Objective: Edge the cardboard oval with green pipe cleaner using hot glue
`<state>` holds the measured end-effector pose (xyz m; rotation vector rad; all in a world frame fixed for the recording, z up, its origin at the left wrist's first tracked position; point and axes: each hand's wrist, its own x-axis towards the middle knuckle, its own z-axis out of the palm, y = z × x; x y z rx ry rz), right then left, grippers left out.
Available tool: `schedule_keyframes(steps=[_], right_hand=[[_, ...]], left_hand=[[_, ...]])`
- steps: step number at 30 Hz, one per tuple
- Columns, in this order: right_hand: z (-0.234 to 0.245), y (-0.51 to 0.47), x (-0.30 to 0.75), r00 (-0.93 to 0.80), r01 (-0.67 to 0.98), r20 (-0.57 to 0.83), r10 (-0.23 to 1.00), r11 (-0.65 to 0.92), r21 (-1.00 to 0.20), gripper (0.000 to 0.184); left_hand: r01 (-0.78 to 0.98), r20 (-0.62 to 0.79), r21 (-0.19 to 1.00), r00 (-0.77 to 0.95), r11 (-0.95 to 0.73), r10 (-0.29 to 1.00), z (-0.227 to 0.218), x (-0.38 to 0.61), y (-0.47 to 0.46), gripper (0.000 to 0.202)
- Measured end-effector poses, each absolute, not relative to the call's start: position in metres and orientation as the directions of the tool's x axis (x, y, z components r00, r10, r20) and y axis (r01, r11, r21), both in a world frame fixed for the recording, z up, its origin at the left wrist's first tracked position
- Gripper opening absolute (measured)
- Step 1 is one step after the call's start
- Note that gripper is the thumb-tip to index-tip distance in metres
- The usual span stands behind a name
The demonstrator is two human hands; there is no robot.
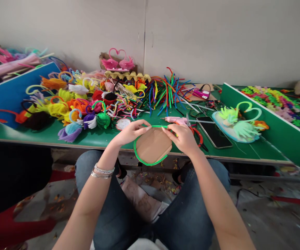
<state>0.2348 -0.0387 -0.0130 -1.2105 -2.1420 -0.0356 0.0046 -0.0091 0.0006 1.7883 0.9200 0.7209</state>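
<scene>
- A craft workshop, with a green desk (103,137) before the hands (183,138)
- Pink glue gun (178,120) and red-handled tool (200,138) near the hands
- Heap of coloured fuzzy stems (170,93) farther beyond
- Fuzzy swan figures (245,130) right of the hands
- Coloured scraps (150,178) littering the floor (259,222) below them

left forearm (91,201): pale beaded bracelet (104,170), silvery bangle (101,176) | right forearm (213,194): bare | lower body: blue denim jeans (114,211)
</scene>
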Motion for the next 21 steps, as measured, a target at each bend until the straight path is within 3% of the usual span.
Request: schedule_keyframes(steps=[9, 16, 21], right_hand=[[-0.0079, -0.0430, 0.2328, -0.355, 0.789, 0.523, 0.775, 0.549, -0.277, 0.029], [-0.0122, -0.0469, 0.2304, -0.300, 0.740, 0.298, 0.906, 0.418, -0.526, 0.036], [-0.0114, -0.0471, 0.2315, -0.344, 0.710, 0.286, 0.894, 0.447, -0.544, 0.036]], left_hand=[[0.294, 0.087, 0.905, 0.579, -0.308, 0.810, -0.0008, 0.0035, -0.0093, 0.031], [0.288, 0.098, 0.897, 0.613, -0.337, 0.784, -0.0017, 0.0043, -0.0114, 0.032], [0.284, 0.104, 0.892, 0.628, -0.351, 0.771, -0.0012, 0.0031, -0.0115, 0.031]])
